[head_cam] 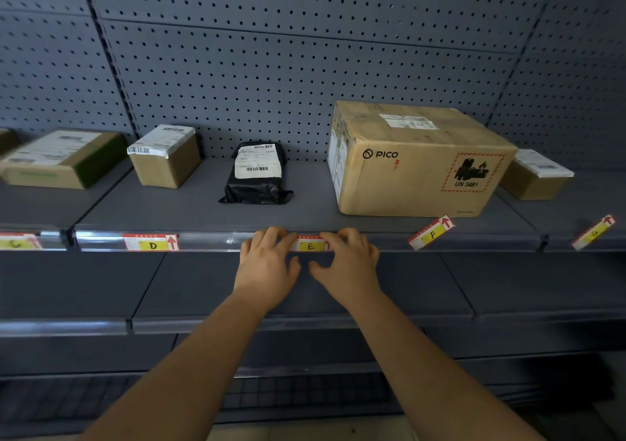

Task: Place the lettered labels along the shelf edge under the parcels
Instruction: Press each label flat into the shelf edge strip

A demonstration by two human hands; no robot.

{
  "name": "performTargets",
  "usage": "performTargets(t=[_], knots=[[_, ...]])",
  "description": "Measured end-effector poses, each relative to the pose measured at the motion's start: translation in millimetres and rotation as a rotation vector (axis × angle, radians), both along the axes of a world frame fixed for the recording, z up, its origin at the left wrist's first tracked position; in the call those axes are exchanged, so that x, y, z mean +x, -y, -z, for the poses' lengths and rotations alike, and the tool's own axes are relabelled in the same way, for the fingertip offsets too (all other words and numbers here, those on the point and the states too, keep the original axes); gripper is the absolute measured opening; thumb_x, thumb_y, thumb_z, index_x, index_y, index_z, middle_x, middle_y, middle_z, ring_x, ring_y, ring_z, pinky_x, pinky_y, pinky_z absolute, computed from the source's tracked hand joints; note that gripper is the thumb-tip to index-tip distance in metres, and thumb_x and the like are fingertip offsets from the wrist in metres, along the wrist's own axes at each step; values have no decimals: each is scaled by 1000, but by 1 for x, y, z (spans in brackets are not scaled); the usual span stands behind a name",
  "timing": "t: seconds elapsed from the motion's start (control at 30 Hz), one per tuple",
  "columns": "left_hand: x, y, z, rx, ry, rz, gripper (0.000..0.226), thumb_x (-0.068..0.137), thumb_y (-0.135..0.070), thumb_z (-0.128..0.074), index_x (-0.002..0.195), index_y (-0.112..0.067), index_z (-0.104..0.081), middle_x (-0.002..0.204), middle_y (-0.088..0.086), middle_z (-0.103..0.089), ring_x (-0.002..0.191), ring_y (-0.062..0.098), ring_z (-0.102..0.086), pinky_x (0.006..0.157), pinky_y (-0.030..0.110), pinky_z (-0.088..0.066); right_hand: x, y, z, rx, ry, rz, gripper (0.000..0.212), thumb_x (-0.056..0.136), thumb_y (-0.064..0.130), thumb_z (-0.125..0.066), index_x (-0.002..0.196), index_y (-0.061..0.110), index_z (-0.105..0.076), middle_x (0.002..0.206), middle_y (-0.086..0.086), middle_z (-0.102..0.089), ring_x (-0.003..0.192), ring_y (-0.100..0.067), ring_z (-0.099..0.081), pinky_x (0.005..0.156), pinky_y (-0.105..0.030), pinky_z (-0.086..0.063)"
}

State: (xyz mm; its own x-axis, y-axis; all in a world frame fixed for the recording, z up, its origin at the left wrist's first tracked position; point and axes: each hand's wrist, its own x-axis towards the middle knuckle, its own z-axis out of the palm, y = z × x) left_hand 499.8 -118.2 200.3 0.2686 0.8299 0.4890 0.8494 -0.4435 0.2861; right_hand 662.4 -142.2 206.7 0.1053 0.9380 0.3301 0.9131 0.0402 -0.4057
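Note:
The label marked E (311,246) sits on the clear strip of the shelf edge (210,240), below the black bagged parcel (256,173). My left hand (267,264) pinches its left end and my right hand (349,261) pinches its right end. Label D (151,243) is set in the strip under the small brown box (166,157). Label C (18,241) is in the strip at far left. Label F (431,233) lies loose and tilted on the shelf in front of the big PICO carton (416,159). Another loose label (593,232) lies at far right.
A flat box (61,159) stands at the left and a small box (535,176) at the right, behind the carton. Grey pegboard (305,68) backs the shelf. Lower shelves (305,322) run below my forearms.

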Motion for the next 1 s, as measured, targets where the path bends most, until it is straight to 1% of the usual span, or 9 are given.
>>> performTargets(t=[0.2, 0.47, 0.63, 0.83, 1.0], knots=[[1, -1, 1, -17, 38, -9, 42, 79, -25, -65, 120, -14, -60, 113, 4, -54, 106, 26, -47, 90, 45, -37, -2, 0, -2, -17, -41, 5, 56, 75, 51, -66, 126, 30, -56, 115, 2, -42, 114, -18, -40, 100, -38, -25], [-9, -4, 1, -25, 52, -31, 39, 79, -25, -65, 116, -15, -61, 110, 4, -54, 105, 25, -48, 90, 43, -35, -11, 0, -1, -15, -41, -38, 53, 76, 47, -66, 125, 31, -55, 113, 4, -42, 114, -16, -41, 97, -35, -24], [-31, -5, 2, -3, 27, -60, 38, 78, -26, -66, 115, -17, -61, 110, 3, -54, 105, 26, -49, 90, 46, -38, -28, -4, 0, -21, -17, -87, 57, 78, 45, -65, 131, 30, -52, 117, 3, -42, 115, -17, -40, 99, -36, -25], [-62, -7, 0, -2, -7, -97, 38, 80, -27, -65, 116, -19, -61, 111, 1, -54, 105, 24, -48, 90, 43, -35, -55, -9, 2, -8, 7, -140, 61, 77, 45, -66, 133, 29, -51, 118, 2, -41, 114, -18, -41, 100, -39, -26], [-84, -7, -2, 3, -32, -120, 38, 79, -26, -66, 115, -19, -62, 111, 2, -55, 105, 24, -50, 89, 45, -36, -76, -13, 1, 5, 38, -178, 62, 77, 45, -67, 135, 28, -51, 119, 1, -41, 115, -19, -40, 101, -40, -26]])
